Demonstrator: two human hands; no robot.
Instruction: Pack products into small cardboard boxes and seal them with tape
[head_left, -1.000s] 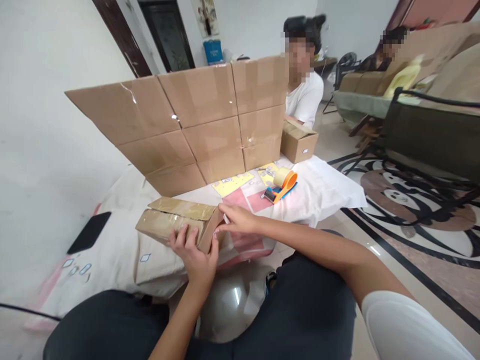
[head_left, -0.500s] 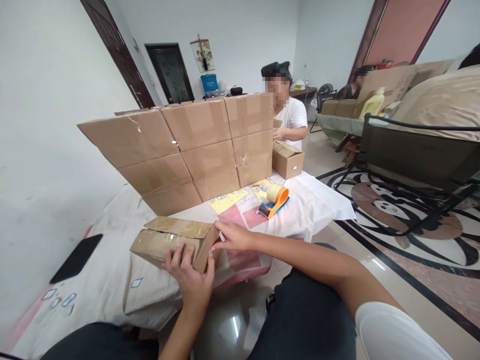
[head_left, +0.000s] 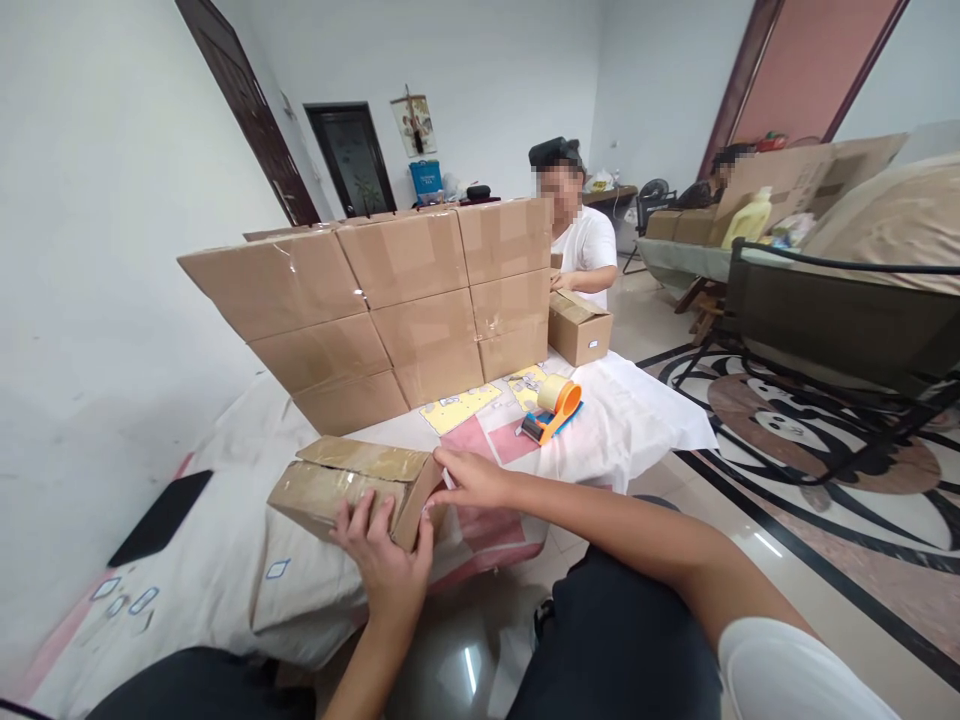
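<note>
A taped cardboard box lies near the front edge of the cloth-covered table, its right end tilted toward me. My left hand grips that box, with fingers over its top and the thumb along the end face. At the same end, my right hand has its forefinger at the upper corner and its thumb lower on the face. Between them shows a small white piece, possibly a label; the palm side is partly hidden. Beyond the right hand lies an orange tape dispenser with a roll of tape.
A wall of stacked cardboard boxes stands at the back of the table. Beside it is a smaller box with a white label, near a co-worker. A black flat object lies at left. A chair stands at right.
The view has shifted slightly, so everything sits a little lower and further right. Both hands keep nearly the same hold at the box's end.
</note>
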